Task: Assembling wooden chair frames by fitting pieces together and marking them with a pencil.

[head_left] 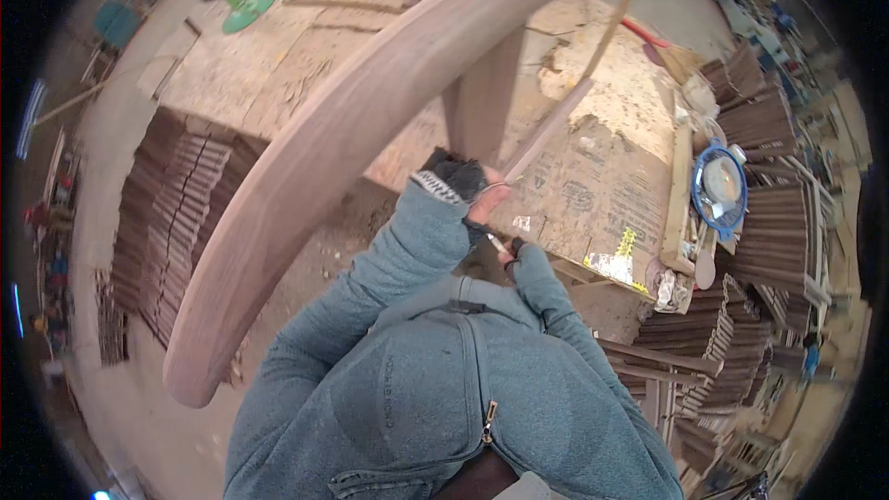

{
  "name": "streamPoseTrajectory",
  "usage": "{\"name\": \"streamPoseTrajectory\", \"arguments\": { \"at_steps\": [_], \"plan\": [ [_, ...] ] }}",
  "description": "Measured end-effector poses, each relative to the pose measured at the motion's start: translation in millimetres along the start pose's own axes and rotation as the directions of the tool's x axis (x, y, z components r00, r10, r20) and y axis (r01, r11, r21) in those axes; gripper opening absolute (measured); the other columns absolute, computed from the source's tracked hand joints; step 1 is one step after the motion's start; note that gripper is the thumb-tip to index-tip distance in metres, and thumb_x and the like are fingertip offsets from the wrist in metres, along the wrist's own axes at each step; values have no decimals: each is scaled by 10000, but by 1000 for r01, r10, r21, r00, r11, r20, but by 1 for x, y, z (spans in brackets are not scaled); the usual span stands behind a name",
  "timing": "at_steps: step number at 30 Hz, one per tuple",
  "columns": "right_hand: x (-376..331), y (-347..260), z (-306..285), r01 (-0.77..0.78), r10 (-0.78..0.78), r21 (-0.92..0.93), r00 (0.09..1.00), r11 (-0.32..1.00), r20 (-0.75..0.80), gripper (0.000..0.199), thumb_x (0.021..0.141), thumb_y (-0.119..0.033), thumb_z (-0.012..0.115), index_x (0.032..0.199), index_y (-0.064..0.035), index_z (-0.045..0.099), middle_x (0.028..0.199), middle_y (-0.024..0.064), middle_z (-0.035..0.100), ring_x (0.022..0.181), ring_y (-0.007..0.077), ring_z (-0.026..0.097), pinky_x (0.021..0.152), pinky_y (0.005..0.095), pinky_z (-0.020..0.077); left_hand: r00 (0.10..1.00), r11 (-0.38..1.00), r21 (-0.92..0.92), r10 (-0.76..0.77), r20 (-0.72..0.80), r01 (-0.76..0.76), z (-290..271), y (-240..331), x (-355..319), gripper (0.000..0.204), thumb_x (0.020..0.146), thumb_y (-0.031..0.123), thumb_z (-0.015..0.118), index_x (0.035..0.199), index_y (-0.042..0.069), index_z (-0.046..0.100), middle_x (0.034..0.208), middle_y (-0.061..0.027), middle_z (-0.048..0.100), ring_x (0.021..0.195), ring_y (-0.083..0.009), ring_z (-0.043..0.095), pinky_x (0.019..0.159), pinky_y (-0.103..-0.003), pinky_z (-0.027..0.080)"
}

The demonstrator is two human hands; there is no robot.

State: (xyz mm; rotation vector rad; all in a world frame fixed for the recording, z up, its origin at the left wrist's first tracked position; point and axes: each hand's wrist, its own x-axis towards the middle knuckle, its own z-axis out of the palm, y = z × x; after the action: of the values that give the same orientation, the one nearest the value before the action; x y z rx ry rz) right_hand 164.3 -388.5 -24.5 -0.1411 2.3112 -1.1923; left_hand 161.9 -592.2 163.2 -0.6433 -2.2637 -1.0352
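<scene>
A large curved piece of reddish-brown wood (343, 120) sweeps across the view close to me, joined to a broad upright (486, 97) beneath it. From the same spot a slim wooden bar (551, 130) slants away to the upper right. My left hand (482, 194), in a dark glove with bare fingers, is closed around the near end of this wooden frame; its exact grip is partly hidden. Just below and right, my right hand (511, 255), also partly gloved, is closed on a slim, pale-handled tool (497, 243) pointing toward the left hand. The tool's kind is too small to tell.
A cardboard-covered workbench (583, 194) lies beyond my hands. On its right stand a blue plastic basket (719, 187) and a wooden ledge. Stacked dark slats (181, 213) lie at left, more (778, 231) at right. A green round-based object (248, 11) sits far left.
</scene>
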Motion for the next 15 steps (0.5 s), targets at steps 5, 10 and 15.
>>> {"name": "streamPoseTrajectory", "arguments": {
  "at_steps": [5,10,15],
  "plan": [
    [-24,16,13,-54,66,99,991,994,-114,219,787,-235,619,862,-29,626,634,98,580,588,150,514,540,333,405,935,907,-259,-353,-31,333,-1,-20,-4,132,828,140,567,809,11,579,646,-97,562,569,-209,539,544,-323,425],
    [-26,27,30,-135,150,152,985,979,-86,229,773,-261,638,814,-36,640,595,93,555,568,172,504,549,347,402,933,918,-222,-352,-79,328,-11,-56,-6,162,862,166,555,871,4,555,692,-35,572,630,-101,538,552,-240,435],
    [-31,30,36,-23,71,248,980,968,-186,215,780,-235,629,863,-37,630,637,79,595,598,143,533,554,313,418,895,846,-384,-435,-96,369,-12,-84,-7,165,873,189,539,856,25,551,692,-29,562,618,-101,529,557,-243,438]
  ]
}}
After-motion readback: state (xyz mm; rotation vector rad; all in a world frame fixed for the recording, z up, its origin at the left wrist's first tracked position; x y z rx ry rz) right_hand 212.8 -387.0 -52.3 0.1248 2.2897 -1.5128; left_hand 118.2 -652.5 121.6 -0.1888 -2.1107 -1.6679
